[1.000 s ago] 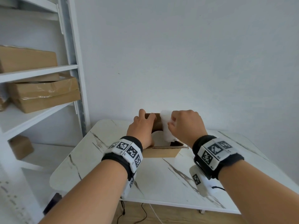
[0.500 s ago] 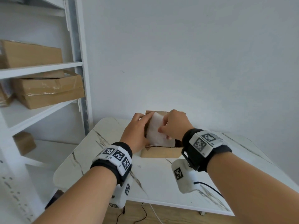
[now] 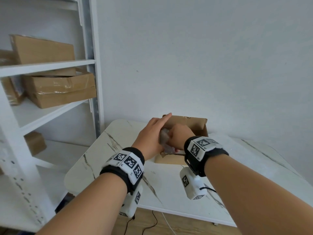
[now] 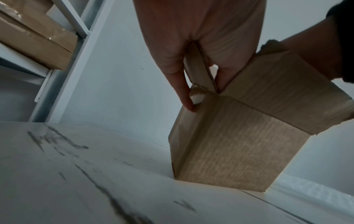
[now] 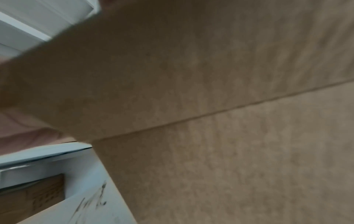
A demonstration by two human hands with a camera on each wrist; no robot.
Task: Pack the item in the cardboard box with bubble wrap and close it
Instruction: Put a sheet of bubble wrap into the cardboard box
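An open cardboard box (image 3: 186,122) stands on the white marble table (image 3: 118,158), its far flap upright. My left hand (image 3: 150,134) is at the box's left side. In the left wrist view the left flap (image 4: 199,71) stands between the thumb inside and the fingers outside, and one fingertip touches the box wall (image 4: 229,151). My right hand (image 3: 180,136) has curled fingers on the bubble-wrapped item (image 3: 164,138), which sits low in the box mouth, mostly hidden by both hands. The right wrist view shows only blurred cardboard (image 5: 229,151).
A loose sheet of bubble wrap (image 4: 310,192) lies on the table right of the box. A white shelf unit (image 3: 50,65) with several cardboard boxes (image 3: 59,89) stands to the left. The wall is close behind. Cables (image 3: 152,223) hang under the table's near edge.
The white wrapped bundle, held above the box before, has gone down into it with my right hand. My left hand has shifted onto the left flap, fingers straightened.
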